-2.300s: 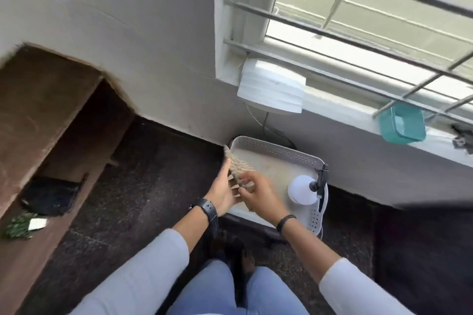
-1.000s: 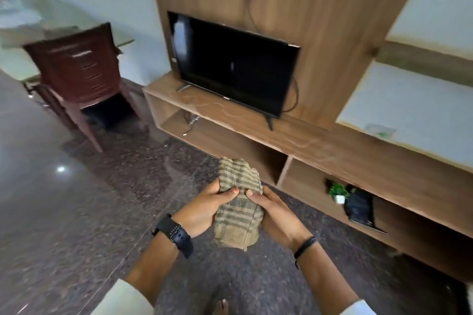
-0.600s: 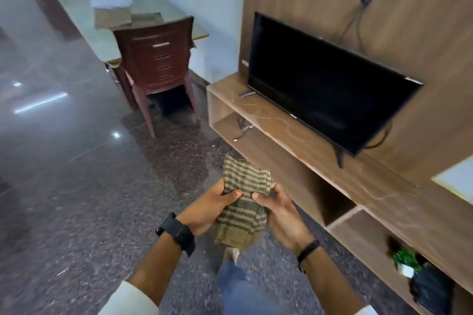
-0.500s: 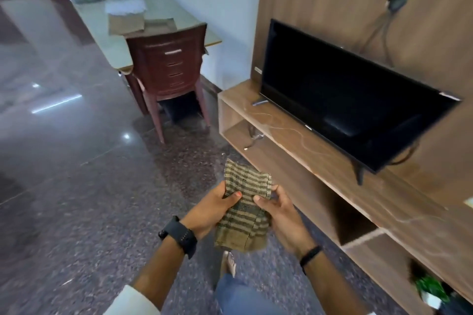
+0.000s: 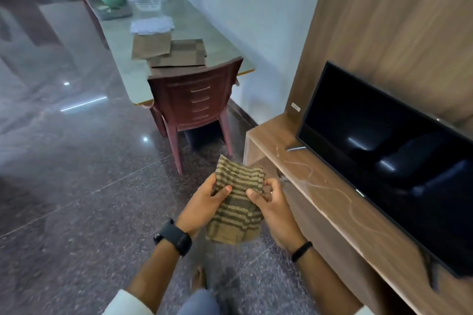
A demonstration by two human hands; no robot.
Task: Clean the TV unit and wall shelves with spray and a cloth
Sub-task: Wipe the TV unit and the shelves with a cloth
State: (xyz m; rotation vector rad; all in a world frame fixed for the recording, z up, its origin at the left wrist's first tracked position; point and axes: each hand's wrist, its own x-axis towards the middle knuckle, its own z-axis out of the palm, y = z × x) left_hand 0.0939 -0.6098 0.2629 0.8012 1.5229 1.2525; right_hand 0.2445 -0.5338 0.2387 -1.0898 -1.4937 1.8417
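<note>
Both hands grip one striped cloth out in front of the body, above the dark speckled floor; the left hand pinches its left edge with the thumb laid over the front, and the right hand pinches the right edge the same way, so the two thumbs lie near each other on the fabric without touching; the cloth hangs folded between them, its upper edge standing above the fingers and its lower edge drooping below the palms; a black watch sits on the left wrist and a thin black band on the right; just right of the right hand runs the wooden TV unit, with a thin wire lying loose on its top and a dark TV standing further right; ahead of the hands stands a maroon chair, pushed against a pale table beyond it.
</note>
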